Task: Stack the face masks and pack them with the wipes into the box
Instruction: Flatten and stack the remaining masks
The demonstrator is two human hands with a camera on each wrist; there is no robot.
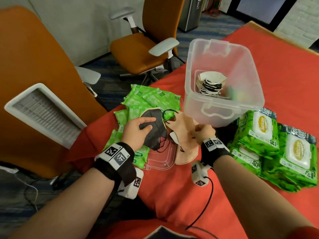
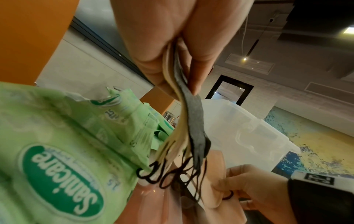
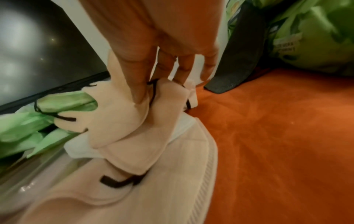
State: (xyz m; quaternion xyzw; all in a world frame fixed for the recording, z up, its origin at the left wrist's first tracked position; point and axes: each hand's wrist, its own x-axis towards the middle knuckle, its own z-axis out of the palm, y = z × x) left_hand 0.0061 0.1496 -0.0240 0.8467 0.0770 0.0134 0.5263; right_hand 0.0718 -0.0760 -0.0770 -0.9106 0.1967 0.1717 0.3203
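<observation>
My left hand (image 1: 138, 128) pinches a small stack of face masks (image 1: 155, 130), black on top and beige beneath, seen edge-on as the mask stack (image 2: 191, 121) in the left wrist view. My right hand (image 1: 202, 133) pinches a beige mask (image 1: 184, 128) by its edge and black ear loop; in the right wrist view this beige mask (image 3: 122, 121) lies over other beige and white masks (image 3: 134, 197). The clear box (image 1: 222, 107) stands just beyond, with a mask stack (image 1: 211, 83) inside. Small green wipes packs (image 1: 150, 99) lie left of it.
Large green wipes packs (image 1: 276, 147) are piled at the right on the red tablecloth (image 1: 181, 195). A clear lid (image 1: 160, 157) lies under the masks. A dark mask (image 3: 239, 60) lies by the big packs. Orange office chairs (image 1: 143, 49) stand left beyond the table edge.
</observation>
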